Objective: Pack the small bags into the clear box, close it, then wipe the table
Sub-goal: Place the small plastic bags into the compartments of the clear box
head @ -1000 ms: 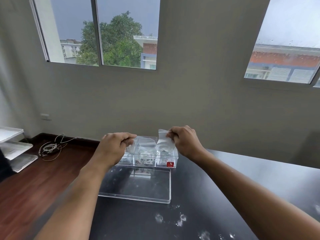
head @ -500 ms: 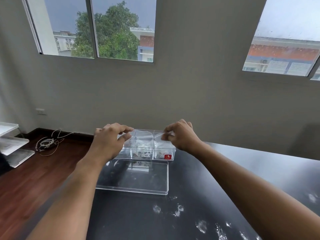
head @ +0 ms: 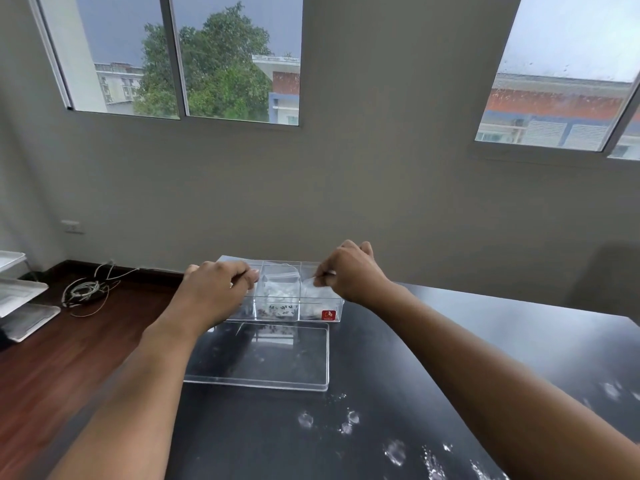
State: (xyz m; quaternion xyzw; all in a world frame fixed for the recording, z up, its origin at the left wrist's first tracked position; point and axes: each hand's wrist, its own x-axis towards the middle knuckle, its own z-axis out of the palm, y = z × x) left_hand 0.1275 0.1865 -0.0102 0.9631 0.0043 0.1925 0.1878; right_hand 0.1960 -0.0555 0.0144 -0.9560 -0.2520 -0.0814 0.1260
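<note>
A clear box (head: 313,308) with three compartments is seen at the far edge of the black table (head: 485,358), its lid (head: 258,358) laid flat on the table just in front of it. The right hand (head: 351,271) is held over the box's right compartment, and the top edge of a small bag (head: 317,289) is pinched between its curled fingers; the bag sits down inside that compartment, directly below the hand. The left hand (head: 214,289) is placed over the left compartment with fingers curled; whether anything is gripped there cannot be told, as that compartment is hidden by the hand. Another small bag (head: 280,291) is seen in the middle compartment, between the two hands. White smudges (head: 346,424) are scattered on the near part of the table
</note>
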